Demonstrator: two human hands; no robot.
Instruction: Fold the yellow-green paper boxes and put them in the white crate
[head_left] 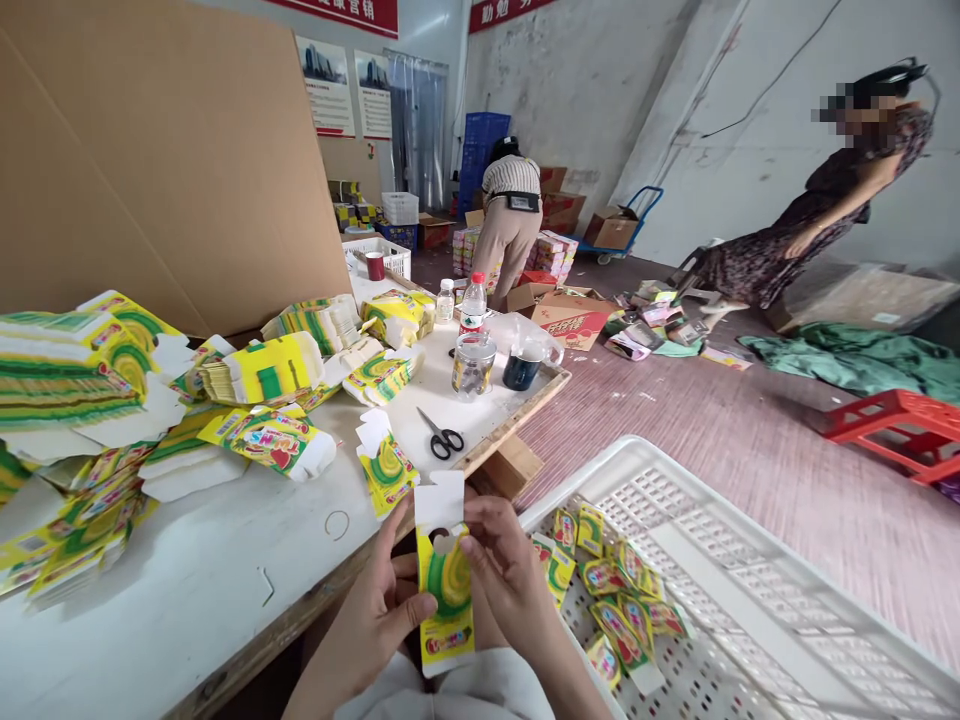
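Note:
A yellow and green printed carton (448, 590) stands upright between my two hands above my lap, its white top flap raised. My left hand (386, 590) grips its left side, thumb across the front. My right hand (506, 560) holds the upper right edge, with the thumb near the carton's opening. Just beyond, on the table edge, lies another flat carton (386, 465) with its flaps out. To my right, a white plastic crate (675, 480) holds several small yellow-green cartons (622, 620).
Stacks of flattened cartons (67, 370) cover the table's left side, before a large cardboard sheet (165, 160). Black-handled scissors (444, 440), a clear jar (473, 365), a dark mug (523, 368) and a bottle (474, 300) stand farther back. Two people are beyond; a red crate (900, 425) lies right.

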